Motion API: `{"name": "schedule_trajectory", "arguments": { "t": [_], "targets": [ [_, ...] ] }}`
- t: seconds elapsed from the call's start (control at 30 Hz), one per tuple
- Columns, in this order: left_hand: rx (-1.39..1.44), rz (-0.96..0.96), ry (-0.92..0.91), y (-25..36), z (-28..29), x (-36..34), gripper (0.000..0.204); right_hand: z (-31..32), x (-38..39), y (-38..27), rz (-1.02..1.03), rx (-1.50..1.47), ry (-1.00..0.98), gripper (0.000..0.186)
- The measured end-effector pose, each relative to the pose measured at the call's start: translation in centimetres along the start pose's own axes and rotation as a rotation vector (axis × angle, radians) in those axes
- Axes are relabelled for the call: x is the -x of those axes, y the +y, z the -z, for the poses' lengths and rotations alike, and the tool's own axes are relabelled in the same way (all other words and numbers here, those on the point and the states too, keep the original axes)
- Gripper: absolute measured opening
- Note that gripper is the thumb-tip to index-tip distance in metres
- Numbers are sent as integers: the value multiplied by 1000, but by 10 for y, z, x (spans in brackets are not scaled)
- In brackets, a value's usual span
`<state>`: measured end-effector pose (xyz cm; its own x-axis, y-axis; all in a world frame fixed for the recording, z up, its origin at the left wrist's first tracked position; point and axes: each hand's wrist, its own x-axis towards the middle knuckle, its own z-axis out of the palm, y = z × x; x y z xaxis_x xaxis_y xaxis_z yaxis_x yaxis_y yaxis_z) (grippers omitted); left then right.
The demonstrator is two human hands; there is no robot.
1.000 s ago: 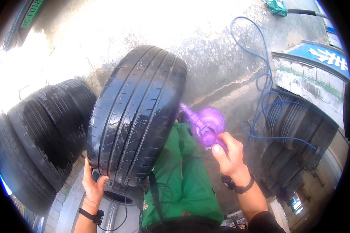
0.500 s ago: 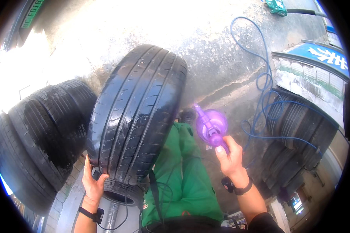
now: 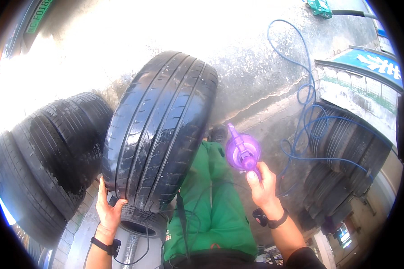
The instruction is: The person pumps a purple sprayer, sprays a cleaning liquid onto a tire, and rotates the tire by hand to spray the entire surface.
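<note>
Right grip (image 3: pixel 264 187) closed around a purple spray bottle (image 3: pixel 243 150); to its left, a large tyre (image 3: pixel 161 130), tread apparently only partly wet, meets the spread left grip (image 3: pixel 108 212).

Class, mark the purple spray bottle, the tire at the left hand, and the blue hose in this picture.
Purple spray bottle (image 3: pixel 243 149), head view, on its spray head.
Black tire (image 3: pixel 161 130), head view, on its tread.
Blue hose (image 3: pixel 327 158), head view, on its lower stretch.
</note>
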<state>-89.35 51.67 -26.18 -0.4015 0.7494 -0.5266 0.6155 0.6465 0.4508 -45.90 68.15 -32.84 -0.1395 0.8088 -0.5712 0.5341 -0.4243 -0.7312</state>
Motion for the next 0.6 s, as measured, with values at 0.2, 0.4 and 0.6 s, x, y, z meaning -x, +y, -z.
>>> {"name": "schedule_trajectory", "arguments": {
  "t": [0.2,0.4,0.6],
  "targets": [
    [-5,-3,-1,-2,-1,-2,106,-3,0,0,17,-17,24,47],
    [-4,1,29,-7,-2,1,108,-7,0,4,13,-14,26,47],
    [-25,52,9,5,-1,-6,107,0,-1,-3,16,-40,34,45]
  ]
}}
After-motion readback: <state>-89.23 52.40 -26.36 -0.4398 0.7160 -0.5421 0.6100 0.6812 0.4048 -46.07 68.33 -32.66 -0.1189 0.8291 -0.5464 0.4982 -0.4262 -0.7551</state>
